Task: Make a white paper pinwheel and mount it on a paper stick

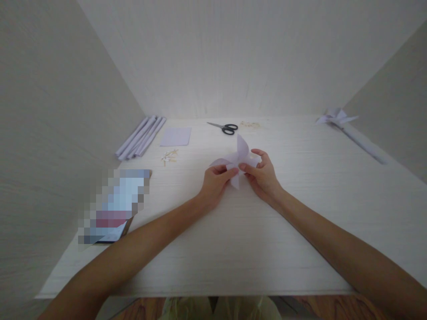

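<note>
A pale lilac paper pinwheel (pixel 242 149) is held up between both hands over the middle of the table. My left hand (pixel 217 182) pinches it from the left, the thumb pressed near its centre. From the right, my right hand (pixel 262 174) grips it too, its thumb at the centre and the index finger raised behind a blade. The curled blades stick out upward, to the left and downward. Whatever lies under the thumbs at the centre is hidden.
Black-handled scissors (pixel 227 128) lie beyond my hands. Rolled paper tubes (pixel 142 138), a paper square (pixel 175 136), short sticks (pixel 169 156) and a blurred-out tablet (pixel 123 200) are on the left. A pinwheel on a paper stick (pixel 362 143) rests at the right wall.
</note>
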Available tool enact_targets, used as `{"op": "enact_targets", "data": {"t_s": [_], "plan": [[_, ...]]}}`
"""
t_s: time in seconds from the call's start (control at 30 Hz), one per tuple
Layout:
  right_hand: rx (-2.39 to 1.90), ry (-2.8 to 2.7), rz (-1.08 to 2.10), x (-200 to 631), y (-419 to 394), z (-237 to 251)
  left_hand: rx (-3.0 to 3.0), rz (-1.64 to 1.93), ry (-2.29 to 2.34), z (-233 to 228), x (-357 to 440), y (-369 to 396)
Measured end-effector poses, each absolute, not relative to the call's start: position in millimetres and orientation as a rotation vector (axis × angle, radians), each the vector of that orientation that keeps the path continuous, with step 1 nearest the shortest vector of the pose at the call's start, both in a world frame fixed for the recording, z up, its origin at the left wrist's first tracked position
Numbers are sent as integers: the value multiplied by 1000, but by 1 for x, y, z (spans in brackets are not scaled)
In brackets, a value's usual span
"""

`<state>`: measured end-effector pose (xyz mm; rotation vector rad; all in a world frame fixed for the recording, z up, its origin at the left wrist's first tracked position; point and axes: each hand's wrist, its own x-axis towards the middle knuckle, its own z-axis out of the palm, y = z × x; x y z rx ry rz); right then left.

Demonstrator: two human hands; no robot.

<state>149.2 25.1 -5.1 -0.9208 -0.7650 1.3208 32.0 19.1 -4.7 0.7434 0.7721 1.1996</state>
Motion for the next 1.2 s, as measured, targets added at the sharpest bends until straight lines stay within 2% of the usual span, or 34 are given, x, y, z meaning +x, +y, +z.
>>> {"op": "enact_targets", "data": {"t_s": [0.6, 1.2], "plan": [[-947, -862, 1306, 149, 24, -6, 1008, 1300, 1136, -4, 30, 18], [-913, -869, 1338, 149, 20, -1, 975, 1241, 1088, -4, 25, 21]]}}
